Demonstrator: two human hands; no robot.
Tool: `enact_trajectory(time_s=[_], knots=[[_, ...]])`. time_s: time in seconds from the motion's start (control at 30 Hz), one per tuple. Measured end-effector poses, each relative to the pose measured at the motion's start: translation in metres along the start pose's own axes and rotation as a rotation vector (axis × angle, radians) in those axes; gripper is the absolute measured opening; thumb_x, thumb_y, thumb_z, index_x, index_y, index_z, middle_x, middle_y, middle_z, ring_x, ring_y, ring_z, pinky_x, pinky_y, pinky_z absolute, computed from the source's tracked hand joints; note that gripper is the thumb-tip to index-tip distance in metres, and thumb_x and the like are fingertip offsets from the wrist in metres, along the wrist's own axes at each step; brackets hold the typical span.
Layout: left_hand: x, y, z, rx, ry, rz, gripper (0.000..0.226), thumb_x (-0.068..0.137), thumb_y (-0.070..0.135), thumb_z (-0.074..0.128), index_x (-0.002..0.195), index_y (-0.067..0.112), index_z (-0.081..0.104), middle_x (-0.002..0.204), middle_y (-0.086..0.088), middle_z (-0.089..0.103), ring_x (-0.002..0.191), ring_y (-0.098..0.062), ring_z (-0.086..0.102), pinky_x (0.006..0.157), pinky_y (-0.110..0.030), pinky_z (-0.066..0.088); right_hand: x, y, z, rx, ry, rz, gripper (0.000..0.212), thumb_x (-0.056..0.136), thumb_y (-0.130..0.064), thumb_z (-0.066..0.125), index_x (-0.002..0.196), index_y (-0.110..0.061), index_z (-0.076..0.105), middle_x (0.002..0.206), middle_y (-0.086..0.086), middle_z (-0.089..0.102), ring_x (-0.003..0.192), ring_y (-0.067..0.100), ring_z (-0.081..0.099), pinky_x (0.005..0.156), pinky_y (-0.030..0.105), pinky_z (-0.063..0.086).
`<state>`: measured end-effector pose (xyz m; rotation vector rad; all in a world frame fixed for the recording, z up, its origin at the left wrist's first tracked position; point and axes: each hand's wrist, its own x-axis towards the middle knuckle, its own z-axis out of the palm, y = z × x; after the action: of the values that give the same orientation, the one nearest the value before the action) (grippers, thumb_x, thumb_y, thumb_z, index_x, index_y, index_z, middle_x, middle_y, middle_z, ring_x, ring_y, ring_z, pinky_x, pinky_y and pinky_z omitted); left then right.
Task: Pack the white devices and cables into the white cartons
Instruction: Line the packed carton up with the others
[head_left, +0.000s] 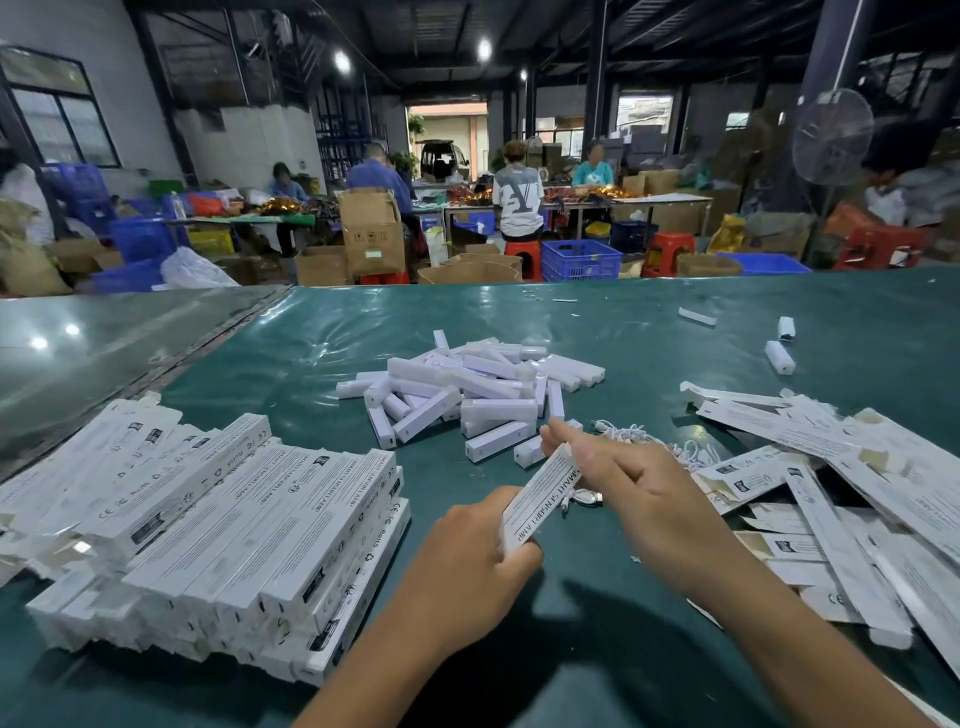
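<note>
A long white carton (537, 499) is held between both hands above the green bench (623, 322). Its near end is gripped by the curled fingers of the left hand (470, 564), and its far end is pinched between thumb and fingers of the right hand (631, 491). Part of a white cable (584, 500) can be seen just behind the carton, beneath the right hand; whether it is already going in cannot be told.

A good share of the work appears to be done. On the left side of the bench a large stack of filled cartons (218, 530) is laid in rows, several layers deep, with printed faces upward.

Much is judged to be left. In the middle of the bench, beyond the hands, a loose pile of white devices (467, 395) is heaped, and just to its right a tangle of cables (649, 439) is lying. On the right a spread of flat, unfilled cartons (831, 467) is scattered, some overlapping. A few stray devices (779, 357) are lying well apart near the far right of the bench.

From these heaps, the task is judged to be somewhere near its middle, with one carton in hand.
</note>
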<state>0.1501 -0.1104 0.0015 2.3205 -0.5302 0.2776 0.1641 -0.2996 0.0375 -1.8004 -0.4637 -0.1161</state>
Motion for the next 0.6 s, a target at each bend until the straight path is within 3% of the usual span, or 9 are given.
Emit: enact_trajectory(time_s=[0.07,0.17,0.27,0.4,0.5,0.6], knots=[[-0.0004,0.0006,-0.0004,0.02,-0.01,-0.011,0.012,0.079,0.037,0.049,0.076,0.048,0.046,0.059,0.012,0.05,0.055,-0.012,0.043,0.055,-0.032,0.034,0.0008,-0.0001,-0.0011,-0.073,0.014,-0.04,0.041,0.094,-0.051,0.054,0.128,-0.032,0.065,0.125,-0.021,0.069,0.122,-0.008,0.058,0.106,0.019,0.044],[-0.0013,0.0014,-0.0007,0.023,-0.007,-0.011,0.006,0.078,0.038,0.048,0.077,0.043,0.046,0.059,0.009,0.048,0.056,-0.013,0.042,0.056,-0.034,0.035,0.0017,0.0011,-0.0006,0.119,0.026,-0.017,0.03,0.095,-0.036,0.055,0.12,-0.031,0.069,0.117,-0.016,0.074,0.116,-0.002,0.065,0.093,0.009,0.048],[-0.0009,0.0017,-0.0005,0.041,0.004,-0.009,0.019,0.077,0.038,0.047,0.094,0.036,0.056,0.059,0.008,0.048,0.058,-0.013,0.043,0.057,-0.033,0.036,0.0038,0.0064,0.0014,0.202,0.058,0.008,0.024,0.102,-0.023,0.053,0.117,-0.028,0.071,0.115,-0.008,0.076,0.114,0.007,0.068,0.096,0.018,0.052],[-0.0014,0.0011,-0.0013,0.071,0.001,-0.021,0.034,0.078,0.037,0.049,0.111,0.035,0.059,0.063,0.008,0.051,0.061,-0.013,0.046,0.059,-0.031,0.038,0.0031,0.0075,0.0022,0.124,0.051,-0.005,0.024,0.101,-0.029,0.054,0.118,-0.032,0.071,0.115,-0.011,0.076,0.115,0.005,0.067,0.097,0.021,0.053],[-0.0022,0.0003,-0.0021,0.066,-0.009,-0.025,0.034,0.078,0.037,0.049,0.11,0.035,0.059,0.064,0.008,0.052,0.061,-0.012,0.046,0.059,-0.031,0.039,0.0017,0.0058,0.001,0.025,0.058,-0.043,0.027,0.098,-0.034,0.054,0.119,-0.033,0.071,0.116,-0.016,0.074,0.117,-0.001,0.065,0.097,0.013,0.048],[-0.0033,0.0022,-0.003,0.021,-0.047,-0.022,0.016,0.078,0.036,0.05,0.091,0.044,0.054,0.063,0.006,0.052,0.059,-0.013,0.046,0.055,-0.03,0.036,0.0022,0.0055,-0.0029,0.006,0.047,-0.045,0.029,0.103,-0.017,0.055,0.112,-0.037,0.075,0.113,-0.019,0.074,0.113,-0.002,0.067,0.093,0.011,0.049]])
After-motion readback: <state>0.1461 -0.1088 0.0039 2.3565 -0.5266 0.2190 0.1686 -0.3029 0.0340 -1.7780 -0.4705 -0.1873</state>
